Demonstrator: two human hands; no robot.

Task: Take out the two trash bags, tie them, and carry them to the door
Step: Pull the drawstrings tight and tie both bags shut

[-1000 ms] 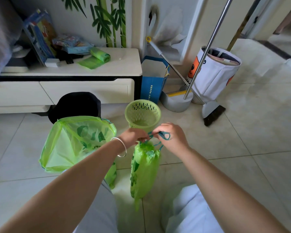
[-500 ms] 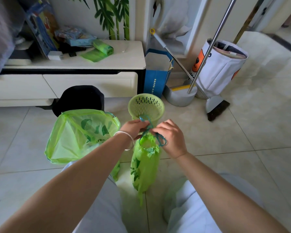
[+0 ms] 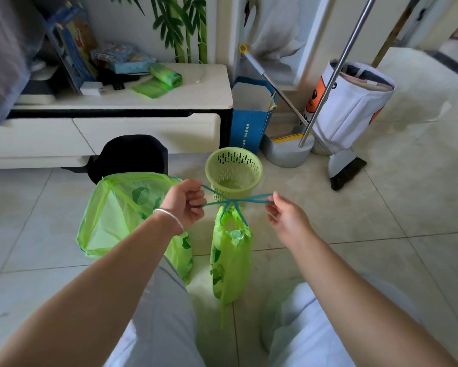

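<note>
Head view, floor level. We hold one small green trash bag (image 3: 230, 260) hanging between our knees by its teal drawstring (image 3: 234, 202). Our left hand (image 3: 185, 202) is fisted around one loop; our right hand (image 3: 286, 215) pinches the other at the fingertips, the string drawn taut and crossed above the gathered neck. Second green trash bag (image 3: 111, 215): open-mouthed, left of the first. Empty green basket (image 3: 233, 168) just behind.
</note>
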